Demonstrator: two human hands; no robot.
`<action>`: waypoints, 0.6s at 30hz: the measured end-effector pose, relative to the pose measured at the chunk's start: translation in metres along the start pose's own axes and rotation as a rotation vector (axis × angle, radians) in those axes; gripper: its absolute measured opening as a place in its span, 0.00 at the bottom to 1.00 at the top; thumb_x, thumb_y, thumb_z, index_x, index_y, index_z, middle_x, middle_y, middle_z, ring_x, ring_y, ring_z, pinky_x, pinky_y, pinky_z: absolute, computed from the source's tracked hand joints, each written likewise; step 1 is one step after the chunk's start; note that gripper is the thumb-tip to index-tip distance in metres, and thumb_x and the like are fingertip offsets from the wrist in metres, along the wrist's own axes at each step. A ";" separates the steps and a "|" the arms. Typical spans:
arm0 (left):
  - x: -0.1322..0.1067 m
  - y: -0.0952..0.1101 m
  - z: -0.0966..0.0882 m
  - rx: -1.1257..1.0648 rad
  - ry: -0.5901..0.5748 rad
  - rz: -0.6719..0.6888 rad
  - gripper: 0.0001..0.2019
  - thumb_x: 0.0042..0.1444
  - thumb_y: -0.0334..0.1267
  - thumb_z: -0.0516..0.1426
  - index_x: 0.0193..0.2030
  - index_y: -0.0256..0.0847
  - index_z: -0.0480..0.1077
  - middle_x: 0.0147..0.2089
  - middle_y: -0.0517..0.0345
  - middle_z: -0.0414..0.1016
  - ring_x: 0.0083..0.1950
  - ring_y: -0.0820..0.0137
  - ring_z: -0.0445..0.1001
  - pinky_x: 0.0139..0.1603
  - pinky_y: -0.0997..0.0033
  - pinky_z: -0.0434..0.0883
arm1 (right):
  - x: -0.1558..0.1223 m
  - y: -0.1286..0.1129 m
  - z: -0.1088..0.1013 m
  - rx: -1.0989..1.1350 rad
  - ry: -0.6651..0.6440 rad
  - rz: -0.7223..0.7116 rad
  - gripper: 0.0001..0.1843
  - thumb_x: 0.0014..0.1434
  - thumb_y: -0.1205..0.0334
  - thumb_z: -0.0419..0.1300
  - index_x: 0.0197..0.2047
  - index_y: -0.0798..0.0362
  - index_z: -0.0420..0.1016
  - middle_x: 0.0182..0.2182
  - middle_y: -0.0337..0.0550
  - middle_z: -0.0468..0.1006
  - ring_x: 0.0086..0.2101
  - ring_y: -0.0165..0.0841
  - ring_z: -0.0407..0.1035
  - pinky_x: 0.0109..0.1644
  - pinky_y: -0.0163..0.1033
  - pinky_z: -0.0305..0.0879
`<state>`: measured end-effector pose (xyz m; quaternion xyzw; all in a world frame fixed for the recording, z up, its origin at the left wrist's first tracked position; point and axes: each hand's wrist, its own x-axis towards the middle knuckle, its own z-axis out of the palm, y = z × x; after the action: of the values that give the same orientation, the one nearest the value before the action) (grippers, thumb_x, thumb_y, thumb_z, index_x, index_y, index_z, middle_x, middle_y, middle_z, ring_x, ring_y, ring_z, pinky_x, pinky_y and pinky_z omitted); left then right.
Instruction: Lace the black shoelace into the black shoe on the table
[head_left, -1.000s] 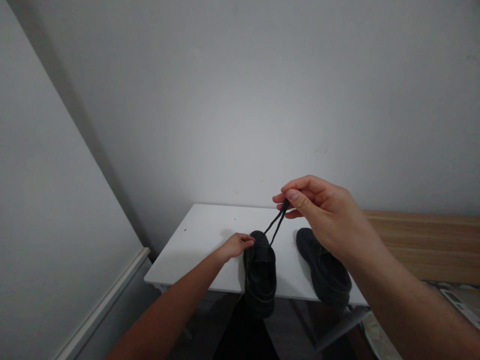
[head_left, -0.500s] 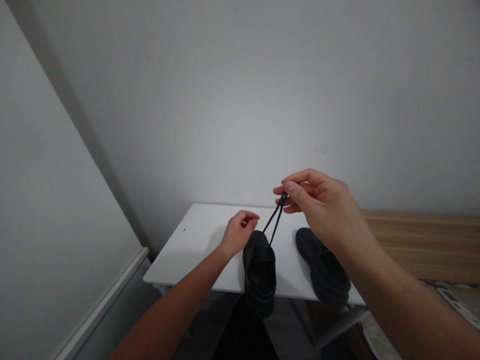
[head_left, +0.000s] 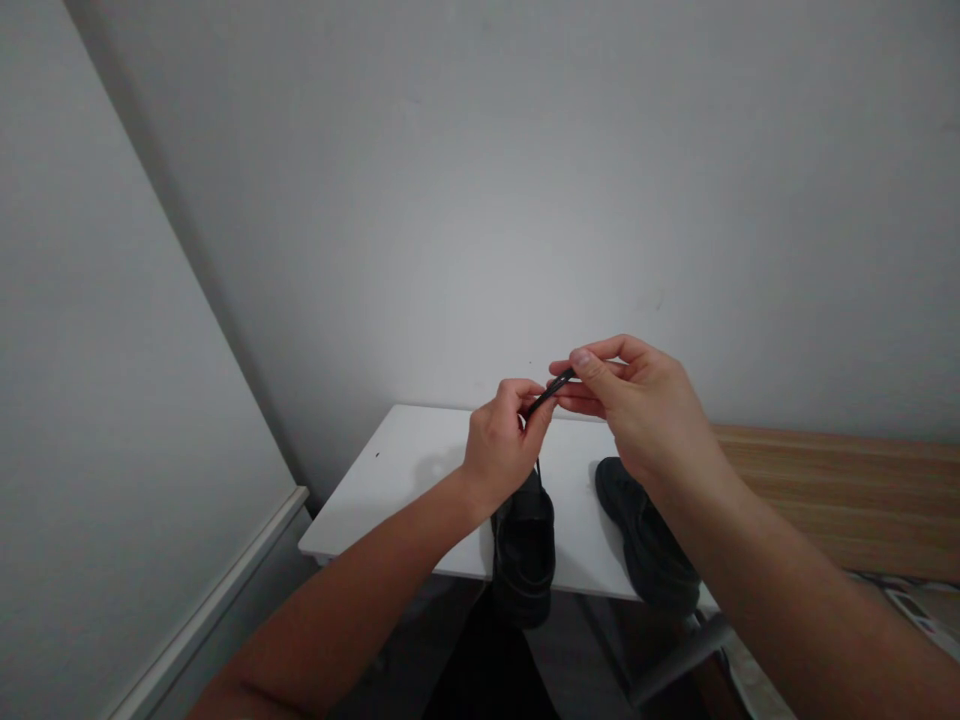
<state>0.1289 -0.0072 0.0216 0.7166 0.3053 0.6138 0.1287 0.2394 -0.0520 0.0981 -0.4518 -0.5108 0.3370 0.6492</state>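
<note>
My left hand (head_left: 500, 446) and my right hand (head_left: 631, 396) meet above a white table (head_left: 405, 470). A black shoelace (head_left: 550, 392) stretches between them, pinched in my right fingertips and reaching into my left fingers. Below my left hand, a thin strand of lace (head_left: 538, 468) runs down to a black shoe (head_left: 524, 550), which overhangs the table's front edge. A second black shoe (head_left: 649, 540) lies to the right, partly hidden by my right wrist.
A light grey wall (head_left: 480, 200) rises behind the table, and another stands to the left. A wooden surface (head_left: 832, 490) lies to the right. My dark trousers (head_left: 487, 680) show below the table, with a grey metal bar (head_left: 679, 660) to their right.
My left hand has risen and moved right to the lace. My right hand has moved slightly left. The two lace strands now run together between my hands.
</note>
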 end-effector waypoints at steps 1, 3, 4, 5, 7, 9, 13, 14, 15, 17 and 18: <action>0.000 -0.002 -0.001 0.017 0.007 0.029 0.08 0.56 0.41 0.54 0.40 0.40 0.66 0.30 0.60 0.74 0.30 0.76 0.71 0.32 0.76 0.66 | 0.001 0.001 -0.001 -0.004 0.005 0.023 0.09 0.50 0.59 0.62 0.28 0.53 0.66 0.28 0.42 0.79 0.25 0.28 0.72 0.31 0.37 0.72; 0.001 -0.004 -0.002 0.001 0.003 0.053 0.08 0.56 0.41 0.54 0.37 0.41 0.70 0.30 0.60 0.75 0.29 0.77 0.71 0.33 0.77 0.67 | 0.002 0.003 -0.002 -0.014 0.006 0.068 0.10 0.50 0.58 0.62 0.28 0.53 0.66 0.28 0.42 0.79 0.25 0.29 0.73 0.31 0.36 0.72; 0.003 -0.005 -0.002 -0.040 -0.002 0.036 0.08 0.55 0.41 0.55 0.37 0.41 0.71 0.30 0.60 0.75 0.29 0.77 0.71 0.32 0.77 0.67 | 0.004 0.004 -0.003 -0.019 0.007 0.078 0.11 0.50 0.57 0.62 0.28 0.53 0.65 0.29 0.43 0.79 0.27 0.29 0.73 0.30 0.36 0.71; 0.005 -0.007 -0.002 -0.098 -0.001 -0.001 0.08 0.55 0.42 0.55 0.36 0.41 0.72 0.29 0.61 0.75 0.28 0.77 0.71 0.31 0.77 0.67 | 0.006 0.006 -0.005 -0.027 0.011 0.078 0.11 0.51 0.56 0.62 0.29 0.53 0.65 0.30 0.44 0.79 0.28 0.29 0.73 0.30 0.35 0.70; 0.011 -0.012 -0.002 -0.226 0.017 -0.115 0.09 0.52 0.43 0.57 0.34 0.40 0.72 0.29 0.60 0.75 0.29 0.76 0.71 0.28 0.78 0.67 | 0.013 0.011 -0.010 -0.050 0.049 0.067 0.12 0.52 0.54 0.60 0.30 0.53 0.65 0.33 0.45 0.79 0.29 0.29 0.72 0.27 0.32 0.68; 0.018 -0.023 -0.006 -0.356 0.068 -0.263 0.10 0.50 0.44 0.59 0.33 0.39 0.72 0.31 0.59 0.75 0.31 0.75 0.71 0.25 0.78 0.67 | 0.023 0.019 -0.020 -0.054 0.104 0.090 0.12 0.53 0.53 0.59 0.30 0.53 0.65 0.34 0.46 0.79 0.27 0.28 0.71 0.23 0.31 0.65; 0.027 -0.064 -0.035 -0.662 0.212 -0.672 0.09 0.49 0.40 0.60 0.35 0.39 0.70 0.30 0.60 0.73 0.28 0.78 0.71 0.19 0.84 0.62 | 0.048 0.044 -0.058 -0.010 0.270 0.223 0.10 0.55 0.57 0.57 0.27 0.53 0.66 0.29 0.44 0.78 0.22 0.25 0.67 0.22 0.30 0.64; 0.027 -0.078 -0.046 -0.741 0.245 -0.770 0.07 0.49 0.37 0.59 0.36 0.39 0.70 0.29 0.61 0.72 0.26 0.80 0.69 0.19 0.85 0.60 | 0.053 0.052 -0.070 -0.016 0.334 0.233 0.09 0.55 0.59 0.57 0.27 0.53 0.66 0.27 0.42 0.77 0.21 0.24 0.65 0.20 0.29 0.62; 0.024 -0.091 -0.057 -0.806 0.291 -0.842 0.06 0.50 0.34 0.58 0.36 0.38 0.70 0.28 0.61 0.70 0.24 0.82 0.68 0.18 0.86 0.58 | 0.059 0.060 -0.084 -0.029 0.391 0.247 0.08 0.55 0.60 0.58 0.26 0.53 0.67 0.26 0.40 0.75 0.19 0.23 0.62 0.17 0.27 0.58; 0.014 -0.117 -0.078 -0.879 0.395 -0.923 0.04 0.51 0.29 0.56 0.35 0.36 0.70 0.25 0.61 0.68 0.22 0.84 0.65 0.17 0.87 0.57 | 0.068 0.076 -0.111 0.000 0.469 0.302 0.07 0.54 0.62 0.58 0.25 0.53 0.68 0.23 0.37 0.73 0.16 0.21 0.55 0.12 0.26 0.49; 0.006 -0.128 -0.086 -0.896 0.433 -0.950 0.04 0.52 0.28 0.55 0.34 0.36 0.70 0.24 0.62 0.67 0.22 0.84 0.64 0.17 0.87 0.56 | 0.071 0.084 -0.123 0.038 0.487 0.336 0.07 0.53 0.63 0.59 0.25 0.53 0.67 0.22 0.36 0.72 0.15 0.20 0.53 0.11 0.26 0.47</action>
<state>0.0113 0.0795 -0.0269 0.2437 0.3220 0.6872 0.6039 0.3786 0.0123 0.0366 -0.5855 -0.2514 0.3309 0.6961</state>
